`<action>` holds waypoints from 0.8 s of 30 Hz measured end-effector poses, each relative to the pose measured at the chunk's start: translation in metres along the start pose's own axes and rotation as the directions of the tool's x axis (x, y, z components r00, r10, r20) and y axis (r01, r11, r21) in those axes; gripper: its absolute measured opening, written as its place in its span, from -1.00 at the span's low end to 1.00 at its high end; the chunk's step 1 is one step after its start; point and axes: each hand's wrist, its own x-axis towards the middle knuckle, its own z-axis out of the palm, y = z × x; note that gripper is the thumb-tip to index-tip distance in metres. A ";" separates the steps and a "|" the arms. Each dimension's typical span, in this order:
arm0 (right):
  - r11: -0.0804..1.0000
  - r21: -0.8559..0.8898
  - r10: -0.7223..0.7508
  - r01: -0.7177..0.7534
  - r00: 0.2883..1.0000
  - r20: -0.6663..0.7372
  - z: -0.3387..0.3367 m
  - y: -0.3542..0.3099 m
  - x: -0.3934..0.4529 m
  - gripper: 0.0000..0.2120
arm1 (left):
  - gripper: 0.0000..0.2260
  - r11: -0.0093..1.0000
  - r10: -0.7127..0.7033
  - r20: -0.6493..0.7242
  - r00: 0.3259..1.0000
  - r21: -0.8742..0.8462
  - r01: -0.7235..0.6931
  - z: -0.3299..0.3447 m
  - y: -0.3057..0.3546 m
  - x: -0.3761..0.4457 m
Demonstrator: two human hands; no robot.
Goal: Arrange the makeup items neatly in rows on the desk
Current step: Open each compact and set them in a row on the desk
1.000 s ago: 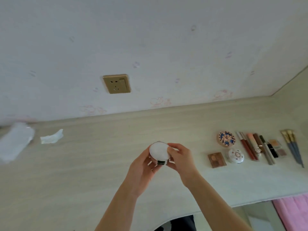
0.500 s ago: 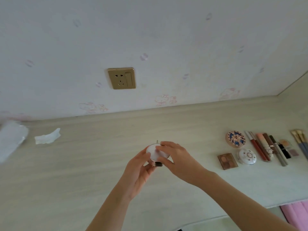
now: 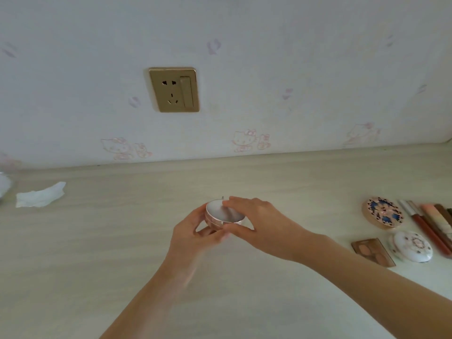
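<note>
A round white compact with a rose-gold rim is held above the middle of the pale wooden desk. My left hand grips its left side from below, and my right hand pinches its lid between fingers on top and thumb at the front. At the right edge lie the arranged items: a patterned round compact, a white round compact, a small brown eyeshadow palette and several lipsticks and pencils side by side.
A crumpled white tissue lies at the far left near the wall. A gold wall socket sits above the desk on the patterned wallpaper. A pale object shows at the left frame edge.
My right hand has come over the top of the compact and closed on its lid. The compact now lies flatter between both hands. The view has shifted left and closer.
</note>
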 end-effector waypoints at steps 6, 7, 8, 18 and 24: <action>0.994 -0.031 -0.102 0.102 0.995 -0.002 0.011 0.022 0.015 -0.50 | -0.39 0.990 0.094 -0.035 0.995 0.111 -0.090 -0.007 -0.010 0.005; 0.993 -0.032 -0.114 0.114 0.994 0.004 0.013 0.024 0.015 -0.49 | -0.39 0.986 0.107 -0.033 0.994 0.129 -0.102 -0.008 -0.013 0.005; 0.991 -0.041 -0.128 0.128 0.992 0.005 0.015 0.026 0.014 -0.48 | -0.39 0.982 0.126 -0.029 0.992 0.146 -0.120 -0.009 -0.016 0.004; 0.967 -0.208 -0.145 0.146 0.989 0.020 0.039 0.012 -0.035 -0.27 | -0.31 0.947 0.200 0.057 0.978 0.246 -0.208 -0.006 -0.041 -0.041; 0.953 -0.284 -0.111 0.101 0.994 -0.020 0.042 -0.007 -0.051 -0.31 | -0.37 0.946 0.206 0.110 0.972 0.231 -0.226 -0.007 -0.045 -0.057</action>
